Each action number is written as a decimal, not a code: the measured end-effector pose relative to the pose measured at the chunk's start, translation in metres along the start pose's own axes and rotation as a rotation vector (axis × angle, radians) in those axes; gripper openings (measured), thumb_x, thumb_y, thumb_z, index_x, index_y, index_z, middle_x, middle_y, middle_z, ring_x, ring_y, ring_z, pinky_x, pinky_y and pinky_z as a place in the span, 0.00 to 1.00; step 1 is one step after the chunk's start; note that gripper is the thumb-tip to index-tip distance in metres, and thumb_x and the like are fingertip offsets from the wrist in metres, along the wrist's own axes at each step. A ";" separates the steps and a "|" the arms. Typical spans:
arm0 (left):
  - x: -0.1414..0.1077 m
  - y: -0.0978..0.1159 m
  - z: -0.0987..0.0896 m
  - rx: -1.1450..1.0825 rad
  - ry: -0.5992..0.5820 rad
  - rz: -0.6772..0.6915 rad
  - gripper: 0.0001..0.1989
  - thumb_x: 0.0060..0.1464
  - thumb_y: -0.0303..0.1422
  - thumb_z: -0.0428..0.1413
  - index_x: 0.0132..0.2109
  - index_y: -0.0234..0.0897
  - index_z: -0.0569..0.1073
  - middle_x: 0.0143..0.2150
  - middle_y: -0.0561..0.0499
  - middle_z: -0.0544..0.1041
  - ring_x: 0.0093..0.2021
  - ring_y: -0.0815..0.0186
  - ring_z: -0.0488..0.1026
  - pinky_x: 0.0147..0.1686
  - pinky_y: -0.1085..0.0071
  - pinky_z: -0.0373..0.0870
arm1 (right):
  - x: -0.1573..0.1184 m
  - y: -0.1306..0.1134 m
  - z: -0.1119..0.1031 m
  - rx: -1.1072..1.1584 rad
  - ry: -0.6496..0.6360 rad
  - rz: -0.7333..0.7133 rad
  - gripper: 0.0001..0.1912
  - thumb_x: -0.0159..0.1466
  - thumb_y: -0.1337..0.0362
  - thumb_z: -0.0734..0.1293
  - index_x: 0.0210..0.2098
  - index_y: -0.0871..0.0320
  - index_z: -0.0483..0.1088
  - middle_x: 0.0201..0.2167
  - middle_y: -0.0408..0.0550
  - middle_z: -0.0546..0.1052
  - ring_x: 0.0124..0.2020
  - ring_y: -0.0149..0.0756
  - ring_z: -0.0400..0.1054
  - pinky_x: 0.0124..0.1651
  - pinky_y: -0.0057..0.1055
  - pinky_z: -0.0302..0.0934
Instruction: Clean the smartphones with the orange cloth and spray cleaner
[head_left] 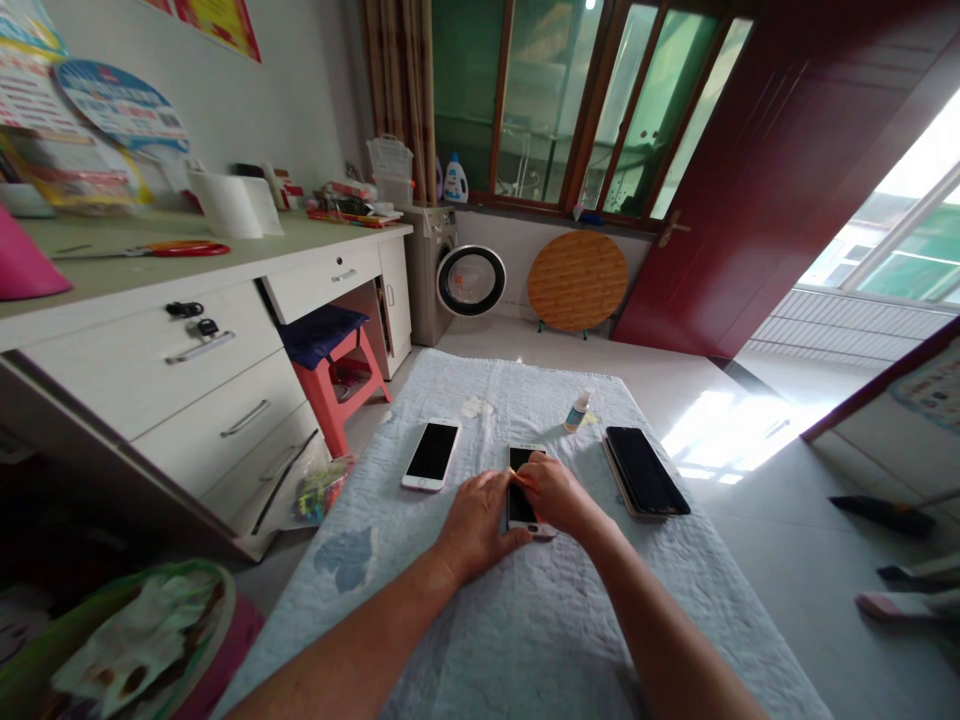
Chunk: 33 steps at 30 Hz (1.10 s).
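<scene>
A white-framed smartphone [517, 512] lies face up on the cloth-covered table, partly hidden under my hands. My left hand [474, 525] grips its left side, thumb at the bottom edge and fingers along the side. Over the screen, my right hand [556, 492] is closed, its fingertips pinched near the phone's upper left edge. A bit of orange shows by those fingertips, too small to name. To the left lies another white smartphone [431, 453], screen up. A stack of dark-screened phones [646, 472] sits to the right. Beyond my hands stands a small spray bottle [576, 413].
A pale quilted cloth [450, 650] covers the table. On the left are a drawer desk [187, 340], a red stool [341, 395] and a waste bin [232, 620]. A washing machine [431, 275] with its door open and a round wooden tabletop [577, 280] stand behind.
</scene>
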<state>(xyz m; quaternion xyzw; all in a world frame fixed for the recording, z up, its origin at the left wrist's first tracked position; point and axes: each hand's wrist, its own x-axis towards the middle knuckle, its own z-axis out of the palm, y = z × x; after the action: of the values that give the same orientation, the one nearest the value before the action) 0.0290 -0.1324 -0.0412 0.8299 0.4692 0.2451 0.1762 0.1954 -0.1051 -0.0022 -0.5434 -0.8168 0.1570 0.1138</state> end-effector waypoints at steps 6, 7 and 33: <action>0.001 0.000 -0.001 0.020 -0.021 -0.016 0.36 0.46 0.43 0.64 0.59 0.39 0.61 0.58 0.40 0.70 0.60 0.48 0.65 0.58 0.51 0.61 | -0.007 0.001 -0.009 0.104 -0.095 -0.096 0.11 0.64 0.65 0.63 0.30 0.59 0.77 0.29 0.46 0.71 0.31 0.29 0.64 0.36 0.25 0.54; 0.001 0.000 -0.001 0.021 -0.026 -0.011 0.34 0.46 0.43 0.64 0.58 0.39 0.63 0.58 0.40 0.70 0.60 0.48 0.65 0.58 0.52 0.61 | -0.007 0.001 -0.011 0.113 -0.125 -0.102 0.10 0.63 0.65 0.64 0.30 0.59 0.77 0.28 0.45 0.71 0.30 0.29 0.64 0.35 0.25 0.54; 0.004 0.003 -0.008 -0.063 -0.006 0.033 0.32 0.44 0.51 0.64 0.51 0.38 0.69 0.50 0.43 0.74 0.52 0.50 0.69 0.54 0.56 0.64 | 0.052 0.015 0.002 -0.141 0.162 0.318 0.10 0.66 0.61 0.62 0.40 0.56 0.74 0.40 0.50 0.73 0.36 0.33 0.69 0.36 0.26 0.55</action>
<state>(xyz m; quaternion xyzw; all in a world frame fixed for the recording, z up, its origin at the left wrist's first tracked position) 0.0282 -0.1299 -0.0326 0.8322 0.4470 0.2603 0.1994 0.1873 -0.0518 -0.0088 -0.6830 -0.7179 0.0710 0.1146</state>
